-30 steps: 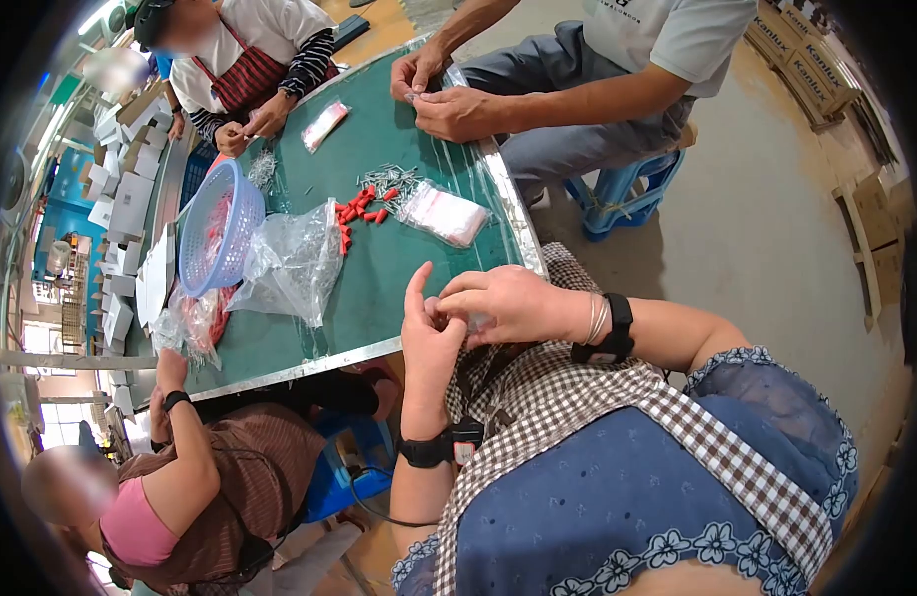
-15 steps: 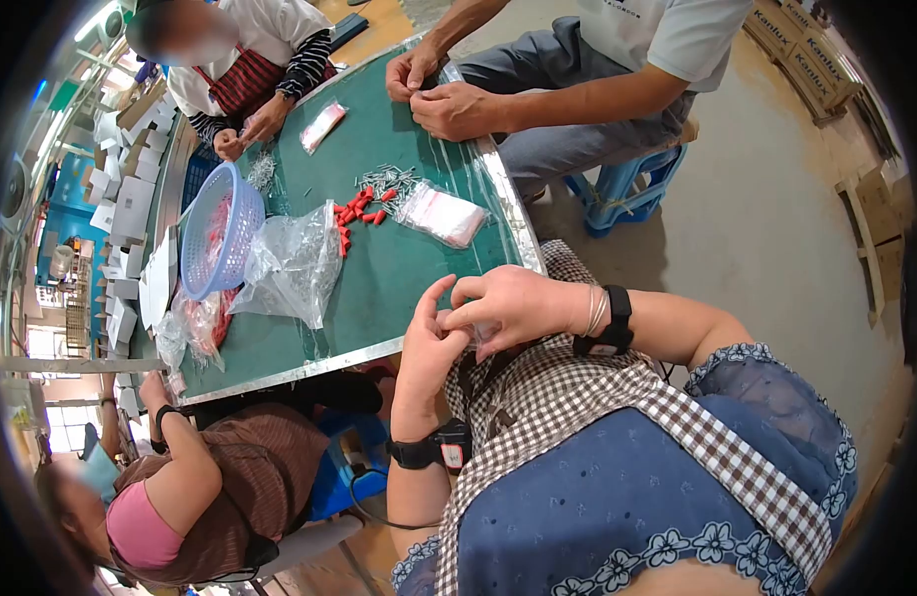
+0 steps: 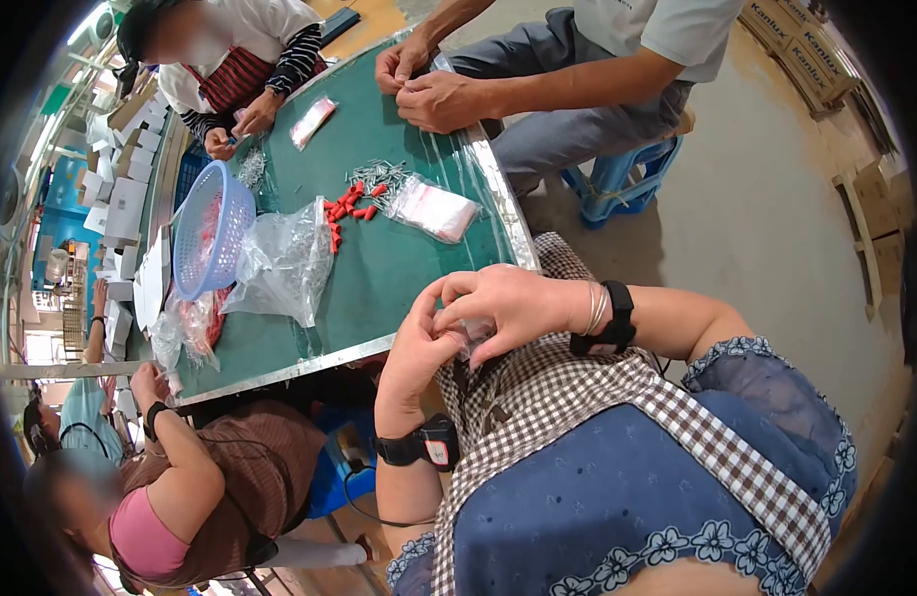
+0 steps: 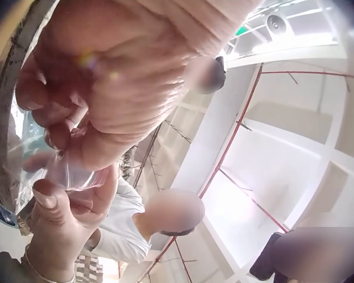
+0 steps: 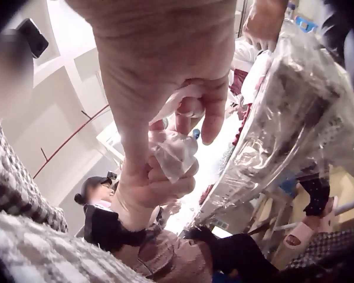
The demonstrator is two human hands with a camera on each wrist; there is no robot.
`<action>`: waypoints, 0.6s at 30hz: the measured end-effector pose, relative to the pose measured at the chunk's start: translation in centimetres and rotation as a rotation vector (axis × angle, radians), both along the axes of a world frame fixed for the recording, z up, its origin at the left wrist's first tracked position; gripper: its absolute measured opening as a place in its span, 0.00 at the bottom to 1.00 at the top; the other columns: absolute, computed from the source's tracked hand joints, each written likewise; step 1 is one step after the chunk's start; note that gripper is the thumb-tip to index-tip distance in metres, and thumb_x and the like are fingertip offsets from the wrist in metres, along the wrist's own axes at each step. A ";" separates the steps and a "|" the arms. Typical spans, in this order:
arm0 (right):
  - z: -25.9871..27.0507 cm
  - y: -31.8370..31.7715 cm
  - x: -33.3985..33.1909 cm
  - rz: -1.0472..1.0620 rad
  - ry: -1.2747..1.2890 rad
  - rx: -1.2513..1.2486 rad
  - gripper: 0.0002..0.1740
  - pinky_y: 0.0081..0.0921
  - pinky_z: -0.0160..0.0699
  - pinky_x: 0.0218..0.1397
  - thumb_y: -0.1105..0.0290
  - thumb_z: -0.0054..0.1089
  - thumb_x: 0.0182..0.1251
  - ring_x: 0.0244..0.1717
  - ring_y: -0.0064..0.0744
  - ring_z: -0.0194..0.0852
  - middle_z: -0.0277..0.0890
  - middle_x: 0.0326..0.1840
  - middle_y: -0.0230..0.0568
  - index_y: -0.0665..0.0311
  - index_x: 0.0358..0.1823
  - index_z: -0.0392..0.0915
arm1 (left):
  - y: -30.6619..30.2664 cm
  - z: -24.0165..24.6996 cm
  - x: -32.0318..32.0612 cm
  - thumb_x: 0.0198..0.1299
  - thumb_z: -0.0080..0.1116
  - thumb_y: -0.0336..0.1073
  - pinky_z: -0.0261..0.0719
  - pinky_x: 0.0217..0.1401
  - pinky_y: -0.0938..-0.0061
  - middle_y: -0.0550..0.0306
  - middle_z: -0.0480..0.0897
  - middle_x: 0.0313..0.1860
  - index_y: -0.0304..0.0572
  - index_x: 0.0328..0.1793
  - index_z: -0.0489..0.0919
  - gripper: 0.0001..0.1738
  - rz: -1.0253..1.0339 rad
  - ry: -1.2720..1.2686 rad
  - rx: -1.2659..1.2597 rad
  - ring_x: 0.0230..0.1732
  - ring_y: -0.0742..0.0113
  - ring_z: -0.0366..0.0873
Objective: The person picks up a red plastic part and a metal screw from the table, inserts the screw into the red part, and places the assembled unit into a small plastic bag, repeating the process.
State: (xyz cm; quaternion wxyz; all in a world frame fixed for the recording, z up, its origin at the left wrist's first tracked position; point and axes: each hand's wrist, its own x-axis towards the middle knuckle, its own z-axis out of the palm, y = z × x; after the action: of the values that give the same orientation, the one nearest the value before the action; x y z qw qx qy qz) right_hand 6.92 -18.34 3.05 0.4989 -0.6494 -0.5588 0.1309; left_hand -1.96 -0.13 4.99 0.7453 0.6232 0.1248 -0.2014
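Both hands meet in front of the apron, close to the table's near edge. Between them is a small clear plastic bag (image 5: 176,156), crumpled and partly hidden by fingers. My left hand (image 3: 411,343) pinches one side of the bag, thumb and fingers bent around it. From the other side my right hand (image 3: 513,303) grips it, thumb below and fingers curled over. In the left wrist view the clear plastic (image 4: 74,175) shows between the two hands. What the bag contains is hidden by the fingers.
On the green table (image 3: 379,288) lie red plastic caps (image 3: 347,204), a heap of screws (image 3: 381,174), a pack of small bags (image 3: 434,211) and a large clear bag (image 3: 280,263). A blue basket (image 3: 215,233) stands at the left. Other people work around the table.
My left hand has shifted slightly left and down, and its raised index finger has bent in toward the right hand. The right hand stays nearly in place, still holding the bag.
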 end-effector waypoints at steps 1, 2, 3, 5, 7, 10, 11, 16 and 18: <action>0.0 0.0 -0.2 -0.018 0.003 0.001 0.29 0.35 0.79 0.41 0.61 0.79 0.42 0.40 0.44 0.79 0.74 0.49 0.41 0.54 0.50 0.82 | 0.0 0.1 0.0 0.49 0.54 0.23 0.67 0.32 0.86 0.64 0.76 0.37 0.37 0.73 0.62 0.39 0.000 -0.003 0.016 0.34 0.81 0.72; 0.0 0.0 -0.4 -0.035 0.006 0.004 0.28 0.35 0.79 0.41 0.62 0.78 0.43 0.40 0.44 0.80 0.75 0.49 0.41 0.55 0.49 0.82 | -0.1 0.2 -0.1 0.50 0.54 0.23 0.68 0.32 0.86 0.64 0.76 0.37 0.37 0.73 0.61 0.40 -0.001 -0.006 0.033 0.34 0.82 0.73; 0.0 0.0 -0.5 -0.035 0.006 0.003 0.28 0.35 0.79 0.41 0.62 0.78 0.43 0.40 0.44 0.80 0.75 0.49 0.41 0.55 0.49 0.82 | -0.2 0.4 -0.1 0.50 0.54 0.23 0.68 0.32 0.86 0.64 0.76 0.37 0.37 0.73 0.61 0.40 0.000 -0.005 0.032 0.34 0.82 0.73; 0.2 -0.1 -0.6 -0.045 0.108 -0.062 0.24 0.36 0.78 0.51 0.60 0.76 0.48 0.48 0.46 0.79 0.76 0.51 0.43 0.58 0.47 0.82 | -0.6 0.7 -0.1 0.52 0.55 0.23 0.69 0.32 0.86 0.63 0.78 0.40 0.38 0.74 0.61 0.38 0.050 0.013 0.023 0.33 0.82 0.73; -0.4 0.1 -0.6 -0.046 0.144 -0.005 0.23 0.36 0.78 0.52 0.61 0.75 0.49 0.49 0.45 0.78 0.76 0.50 0.43 0.59 0.47 0.82 | -0.5 0.4 -0.2 0.54 0.56 0.24 0.69 0.31 0.86 0.62 0.79 0.41 0.38 0.74 0.62 0.38 0.061 0.001 0.024 0.33 0.82 0.73; -1.0 0.2 -0.7 -0.043 0.210 0.048 0.23 0.35 0.76 0.54 0.64 0.75 0.49 0.51 0.43 0.77 0.76 0.49 0.41 0.59 0.48 0.81 | -0.2 -0.1 -0.3 0.57 0.58 0.26 0.70 0.29 0.86 0.61 0.80 0.42 0.38 0.74 0.62 0.36 0.062 -0.022 0.031 0.32 0.82 0.72; -1.1 0.2 -0.7 -0.037 0.243 0.043 0.24 0.34 0.75 0.56 0.67 0.75 0.49 0.52 0.42 0.76 0.76 0.49 0.40 0.59 0.49 0.81 | -0.1 -0.1 -0.3 0.58 0.59 0.27 0.70 0.28 0.85 0.61 0.80 0.43 0.39 0.74 0.62 0.35 0.053 -0.032 0.036 0.31 0.82 0.72; -1.5 0.4 -0.4 -0.039 0.277 0.068 0.22 0.32 0.73 0.56 0.67 0.74 0.51 0.51 0.39 0.76 0.76 0.48 0.39 0.60 0.49 0.81 | 0.5 0.3 -0.8 0.60 0.60 0.28 0.69 0.29 0.86 0.62 0.80 0.40 0.40 0.73 0.63 0.34 0.077 -0.055 0.055 0.31 0.82 0.72; -1.6 0.4 -0.3 -0.041 0.316 0.058 0.22 0.31 0.73 0.56 0.67 0.74 0.52 0.51 0.38 0.75 0.76 0.47 0.39 0.61 0.49 0.80 | 1.2 1.0 -1.0 0.60 0.60 0.28 0.69 0.30 0.87 0.62 0.80 0.39 0.40 0.72 0.65 0.33 0.100 -0.078 0.058 0.31 0.82 0.72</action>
State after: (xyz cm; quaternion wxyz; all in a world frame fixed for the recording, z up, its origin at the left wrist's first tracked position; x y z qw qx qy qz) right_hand 6.64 -17.98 1.48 0.6018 -0.6171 -0.4636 0.2051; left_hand -2.96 1.08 5.99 0.7403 0.6450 0.1324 -0.1358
